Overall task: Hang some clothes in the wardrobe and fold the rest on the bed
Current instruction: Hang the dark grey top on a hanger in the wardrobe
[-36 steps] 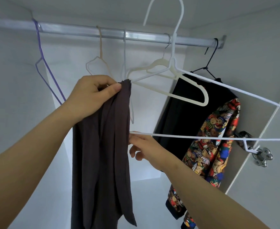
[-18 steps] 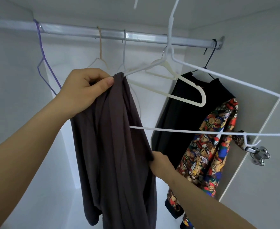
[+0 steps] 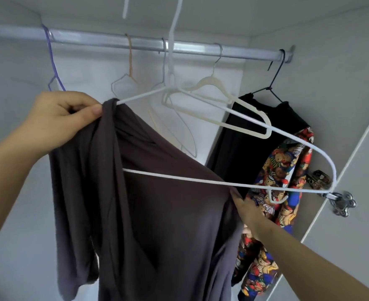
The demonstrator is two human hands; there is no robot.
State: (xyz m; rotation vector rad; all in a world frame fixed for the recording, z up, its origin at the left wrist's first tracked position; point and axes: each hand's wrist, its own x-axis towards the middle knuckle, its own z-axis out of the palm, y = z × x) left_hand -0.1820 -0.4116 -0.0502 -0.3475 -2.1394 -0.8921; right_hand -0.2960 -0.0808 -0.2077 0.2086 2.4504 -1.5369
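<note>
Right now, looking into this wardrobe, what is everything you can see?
rail: one, silver, across the top
purple hanger: one, purple, rail's left, empty
peach hanger: one, peach, mid-rail, empty
pale hanger: one, pale grey, mid-rail, empty
cream hanger: one, cream, right of middle, empty
black hanger: one, black, rail's right end
black garment: one, black, on the black hanger
bear-print garment: one, multicoloured, beside the black garment
hinge: one, silver, right side
white hanger: one, white, raised, not on the rail
dark grey garment: one, over the white hanger's left end
left hand: grips the garment's top
right hand: pinches its right edge, fingers hidden
</note>
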